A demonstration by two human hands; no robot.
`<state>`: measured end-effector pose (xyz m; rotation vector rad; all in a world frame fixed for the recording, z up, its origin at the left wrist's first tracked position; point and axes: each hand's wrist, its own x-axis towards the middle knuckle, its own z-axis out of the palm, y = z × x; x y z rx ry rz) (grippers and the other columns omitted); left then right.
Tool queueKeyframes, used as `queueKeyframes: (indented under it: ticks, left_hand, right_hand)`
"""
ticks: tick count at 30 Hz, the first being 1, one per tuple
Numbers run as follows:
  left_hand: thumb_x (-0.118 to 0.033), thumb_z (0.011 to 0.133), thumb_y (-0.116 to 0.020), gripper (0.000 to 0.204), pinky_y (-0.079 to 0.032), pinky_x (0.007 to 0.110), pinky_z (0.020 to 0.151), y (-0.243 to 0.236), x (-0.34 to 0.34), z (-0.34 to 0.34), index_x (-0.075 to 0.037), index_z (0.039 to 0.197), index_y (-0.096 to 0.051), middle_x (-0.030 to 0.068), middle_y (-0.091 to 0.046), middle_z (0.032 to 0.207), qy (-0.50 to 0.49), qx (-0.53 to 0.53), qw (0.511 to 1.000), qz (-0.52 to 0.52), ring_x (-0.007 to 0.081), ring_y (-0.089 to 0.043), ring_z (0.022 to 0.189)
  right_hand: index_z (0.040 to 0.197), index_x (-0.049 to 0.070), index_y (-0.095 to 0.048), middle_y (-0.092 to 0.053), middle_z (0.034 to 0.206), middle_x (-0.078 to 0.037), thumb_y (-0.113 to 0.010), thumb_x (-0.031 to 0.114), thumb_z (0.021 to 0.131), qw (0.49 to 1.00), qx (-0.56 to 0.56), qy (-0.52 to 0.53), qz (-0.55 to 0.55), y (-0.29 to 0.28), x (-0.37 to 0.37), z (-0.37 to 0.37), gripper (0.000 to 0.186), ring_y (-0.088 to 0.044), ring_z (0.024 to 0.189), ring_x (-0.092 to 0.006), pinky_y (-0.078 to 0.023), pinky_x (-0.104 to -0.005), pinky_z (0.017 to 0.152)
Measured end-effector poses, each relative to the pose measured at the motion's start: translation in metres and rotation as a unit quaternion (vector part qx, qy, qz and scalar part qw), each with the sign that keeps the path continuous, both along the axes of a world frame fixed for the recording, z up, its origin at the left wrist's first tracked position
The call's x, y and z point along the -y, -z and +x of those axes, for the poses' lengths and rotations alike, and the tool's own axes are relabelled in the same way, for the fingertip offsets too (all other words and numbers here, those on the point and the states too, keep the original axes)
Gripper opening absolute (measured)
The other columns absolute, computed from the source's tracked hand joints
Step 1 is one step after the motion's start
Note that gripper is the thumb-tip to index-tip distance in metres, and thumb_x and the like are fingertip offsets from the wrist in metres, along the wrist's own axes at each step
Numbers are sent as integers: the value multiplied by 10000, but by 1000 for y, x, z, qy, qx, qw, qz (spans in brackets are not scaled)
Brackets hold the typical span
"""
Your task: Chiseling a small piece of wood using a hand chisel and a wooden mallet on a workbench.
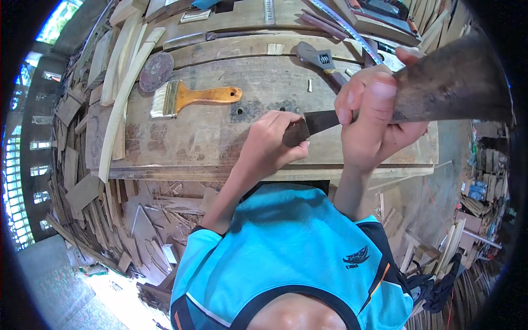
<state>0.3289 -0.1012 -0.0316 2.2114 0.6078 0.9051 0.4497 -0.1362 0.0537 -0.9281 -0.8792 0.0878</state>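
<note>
My left hand (269,140) is wrapped round the short dark handle (297,133) of a long flat tool with a brown-grey metal blade (451,82). From a narrow neck beside the handle, the blade widens toward the upper right; I see no clear teeth, so its exact kind is uncertain. My right hand (374,113) grips this blade near its narrow part, thumb on the near face. The tool is held up above the front of a wooden workbench (187,135). Just beyond my right hand lies an adjustable wrench (319,58), partly hidden by the fingers.
A paintbrush (206,95) and a round reddish disc (157,71) lie on the bench's left side. Curved wood strips (124,99) rest at its left edge. A steel ruler (349,30) and a long chisel-like tool (187,39) lie at the back. Scrap wood (82,187) is piled left.
</note>
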Motion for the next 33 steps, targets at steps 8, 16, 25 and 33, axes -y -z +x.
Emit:
queueKeyframes:
  ticks: [8,16,25,33]
  left_hand:
    - [-122,585,-694,359,-451,349,633,-7,1,1,13,872,-526,156,-572,781,13,-1,998,-66,307,-563,725]
    - [-112,579,-693,352,-445,350,604,-13,-8,1,6,855,-508,163,-552,732,26,18,999,-30,325,-549,684]
    - [-106,575,-679,329,-436,354,585,-1,-11,3,5,829,-503,176,-541,719,23,12,997,-70,335,-534,657]
    - [-124,595,-685,328,-425,360,578,-7,-20,2,5,827,-491,168,-528,694,48,18,998,-19,338,-527,650]
  right_hand:
    - [1019,46,-377,-452,569,-35,-523,173,832,999,39,8,0,-3,-3,1,269,-376,380,-74,-296,-199,344]
    - [986,37,-389,-457,576,-29,-536,139,822,997,77,25,7,-6,-7,4,242,-384,387,-68,-301,-193,350]
    - [949,27,-402,-463,584,-22,-550,100,811,989,138,52,-4,-2,-22,5,215,-393,393,-61,-307,-186,356]
    - [916,18,-414,-467,591,-17,-563,65,802,987,148,58,2,-6,-22,4,194,-402,400,-55,-312,-180,362]
